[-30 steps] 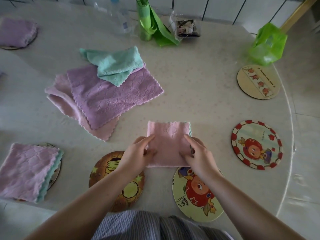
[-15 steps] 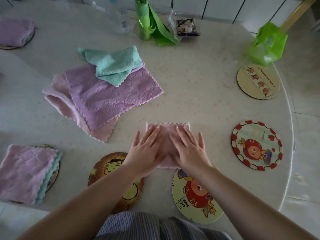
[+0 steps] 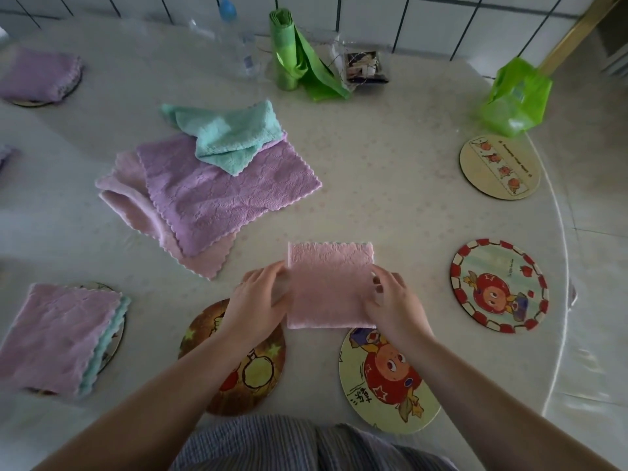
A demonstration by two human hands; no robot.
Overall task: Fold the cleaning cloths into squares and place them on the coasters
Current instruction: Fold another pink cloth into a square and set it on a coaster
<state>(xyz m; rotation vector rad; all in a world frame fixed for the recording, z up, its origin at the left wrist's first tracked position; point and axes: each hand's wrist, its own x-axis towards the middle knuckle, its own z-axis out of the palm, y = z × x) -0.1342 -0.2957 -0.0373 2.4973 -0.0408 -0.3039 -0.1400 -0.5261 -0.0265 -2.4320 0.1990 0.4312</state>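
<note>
A pink cloth [image 3: 329, 283] folded into a square lies on the table in front of me. My left hand [image 3: 261, 297] pinches its left edge and my right hand [image 3: 390, 297] pinches its right edge. Just below it are a brown coaster [image 3: 238, 372] and a yellow coaster with a red cartoon figure [image 3: 384, 375], both bare. A red-bordered coaster [image 3: 499, 285] and a beige coaster [image 3: 499, 166] lie bare to the right. Unfolded cloths are piled at centre left: teal [image 3: 227, 134] on purple [image 3: 221, 188] on pink [image 3: 129, 198].
A folded purple and teal stack [image 3: 57, 334] covers a coaster at the near left. Another folded purple cloth [image 3: 37, 76] sits on a coaster far left. A green bag roll [image 3: 289, 52], a clear bottle [image 3: 238, 45], a small packet [image 3: 363, 66] and a green bag [image 3: 516, 96] line the back.
Half a second ago both hands pressed flat on top of the pink cloth. They have slid outward and now pinch its left and right edges.
</note>
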